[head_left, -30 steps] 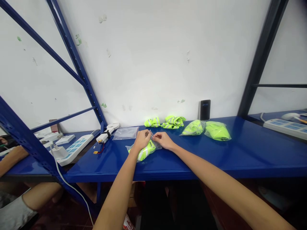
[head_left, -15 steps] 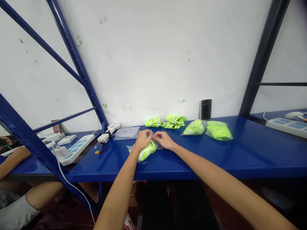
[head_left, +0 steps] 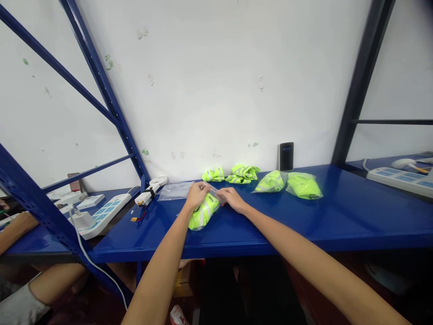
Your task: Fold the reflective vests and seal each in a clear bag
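Observation:
A clear plastic bag with a folded neon-yellow reflective vest inside (head_left: 202, 214) lies on the blue shelf (head_left: 338, 216) in front of me. My left hand (head_left: 196, 195) pinches the bag's top edge at its left end. My right hand (head_left: 231, 197) pinches the same edge from the right. Both hands are closed on the bag's opening, fingertips a short way apart.
Two loose folded vests (head_left: 232, 173) lie by the wall, two bagged vests (head_left: 290, 183) to their right, a black device (head_left: 286, 156) behind. An empty clear bag (head_left: 173, 190), a small fan (head_left: 150, 190) and a power strip (head_left: 101, 215) lie left. Another person's arms (head_left: 20, 225) show at far left.
The bagged vest has shifted and turned more upright, with its lower end nearer me. My hands have moved slightly apart along the bag's top edge. The view has shifted a little.

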### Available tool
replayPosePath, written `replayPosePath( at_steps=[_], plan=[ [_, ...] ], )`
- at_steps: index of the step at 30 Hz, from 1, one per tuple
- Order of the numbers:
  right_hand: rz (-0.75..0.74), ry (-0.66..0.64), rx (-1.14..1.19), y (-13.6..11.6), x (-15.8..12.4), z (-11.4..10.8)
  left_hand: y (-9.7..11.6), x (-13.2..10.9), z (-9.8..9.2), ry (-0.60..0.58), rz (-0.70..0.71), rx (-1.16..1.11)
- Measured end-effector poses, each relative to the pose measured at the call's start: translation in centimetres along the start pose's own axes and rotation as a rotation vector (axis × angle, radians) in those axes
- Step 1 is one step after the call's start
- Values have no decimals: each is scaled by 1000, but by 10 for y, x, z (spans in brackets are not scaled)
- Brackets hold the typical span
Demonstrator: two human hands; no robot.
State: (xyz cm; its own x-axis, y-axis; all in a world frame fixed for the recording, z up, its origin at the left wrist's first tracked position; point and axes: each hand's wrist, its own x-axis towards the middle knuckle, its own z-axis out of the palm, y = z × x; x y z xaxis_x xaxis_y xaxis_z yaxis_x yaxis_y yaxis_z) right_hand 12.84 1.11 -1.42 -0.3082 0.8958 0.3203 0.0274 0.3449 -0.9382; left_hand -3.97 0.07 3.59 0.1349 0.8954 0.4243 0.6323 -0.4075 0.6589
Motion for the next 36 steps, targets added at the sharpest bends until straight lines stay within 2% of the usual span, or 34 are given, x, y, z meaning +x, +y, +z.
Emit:
replayPosePath(
  at_steps=[2, 5, 7, 9, 12, 17, 20, 26, 36],
  plan=[
    [12, -20, 9, -1, 1, -4, 1, 2, -2, 52, -35, 35],
    [-124, 21, -138, -4, -1, -8, 1, 3, -7, 15, -118, -28],
    [-217, 16, -276, -6, -3, -9, 0, 2, -12, -86, -207, -130],
    [-276, -42, -389, -8, -7, -9, -1, 0, -19, -203, -285, -192],
    [-313, -133, -464, -11, -12, -6, 0, -1, -30, -368, -340, -117],
    [-314, -191, -509, -14, -16, 1, 7, 4, -39, -562, -100, 151],
    [-321, -209, -534, -15, -17, 1, 14, 8, -40, -629, -45, 232],
    [-331, -207, -537, -13, -15, -1, 23, 8, -38, -594, 101, 296],
    [-318, -194, -496, -14, -16, 0, 24, 8, -41, -602, 79, 298]
  ],
)
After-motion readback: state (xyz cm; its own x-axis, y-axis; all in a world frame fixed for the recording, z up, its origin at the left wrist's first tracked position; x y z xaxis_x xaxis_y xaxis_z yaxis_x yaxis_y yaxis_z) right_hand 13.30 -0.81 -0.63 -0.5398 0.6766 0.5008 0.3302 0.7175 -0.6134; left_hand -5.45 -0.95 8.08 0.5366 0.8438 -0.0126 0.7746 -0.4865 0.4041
